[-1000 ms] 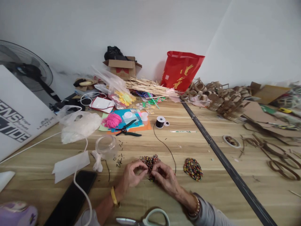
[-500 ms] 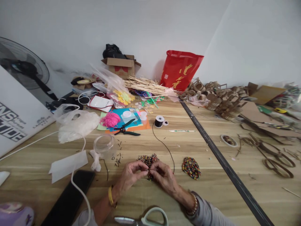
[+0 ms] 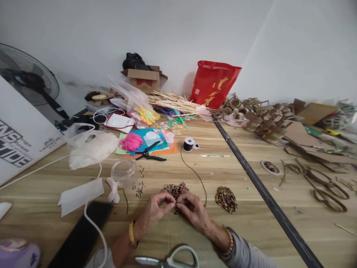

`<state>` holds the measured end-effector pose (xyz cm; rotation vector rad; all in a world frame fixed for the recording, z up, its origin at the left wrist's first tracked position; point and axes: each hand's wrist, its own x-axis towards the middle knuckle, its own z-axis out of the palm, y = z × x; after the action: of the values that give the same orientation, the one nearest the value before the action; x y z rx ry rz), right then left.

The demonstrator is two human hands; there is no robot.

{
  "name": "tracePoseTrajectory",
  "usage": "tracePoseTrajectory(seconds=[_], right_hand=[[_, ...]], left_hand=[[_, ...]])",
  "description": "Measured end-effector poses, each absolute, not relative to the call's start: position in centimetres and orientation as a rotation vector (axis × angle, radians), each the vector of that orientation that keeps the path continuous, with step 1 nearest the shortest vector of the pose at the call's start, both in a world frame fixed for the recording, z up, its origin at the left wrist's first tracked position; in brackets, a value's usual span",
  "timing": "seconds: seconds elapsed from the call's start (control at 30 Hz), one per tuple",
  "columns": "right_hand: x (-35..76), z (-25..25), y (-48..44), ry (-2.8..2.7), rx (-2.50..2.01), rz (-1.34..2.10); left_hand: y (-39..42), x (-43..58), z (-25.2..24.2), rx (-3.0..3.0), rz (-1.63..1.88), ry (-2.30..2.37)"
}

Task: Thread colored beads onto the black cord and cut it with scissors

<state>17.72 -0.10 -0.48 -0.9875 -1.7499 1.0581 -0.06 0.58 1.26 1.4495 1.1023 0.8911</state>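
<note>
My left hand (image 3: pixel 154 211) and my right hand (image 3: pixel 192 209) meet fingertip to fingertip low in the middle of the wooden table (image 3: pixel 251 230). Both are pinched on a flat piece of multicoloured beadwork (image 3: pixel 175 189) that lies partly under my fingers. A black cord (image 3: pixel 195 172) runs from my right hand up to a black thread spool (image 3: pixel 189 143). A second round beaded piece (image 3: pixel 226 199) lies just right of my right hand.
Scissors (image 3: pixel 170 259) lie at the near edge. A black phone (image 3: pixel 83 234), white cable, clear jar (image 3: pixel 123 172) and plastic bag (image 3: pixel 90 146) sit to the left. Pliers (image 3: pixel 149 155), pink yarn (image 3: pixel 131 142), sticks, a red bag (image 3: pixel 213 82) and cardboard pieces lie behind and right.
My fingertips have drawn closer together over the beadwork; otherwise only the camera has shifted slightly.
</note>
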Motion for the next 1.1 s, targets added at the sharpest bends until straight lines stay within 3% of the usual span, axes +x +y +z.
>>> tracePoseTrajectory(seconds=[1.1], right_hand=[[16.9,0.6,0.4,-1.892,-0.846,0.663]], left_hand=[[1.3,-0.6,1.1,1.147,0.987,1.09]])
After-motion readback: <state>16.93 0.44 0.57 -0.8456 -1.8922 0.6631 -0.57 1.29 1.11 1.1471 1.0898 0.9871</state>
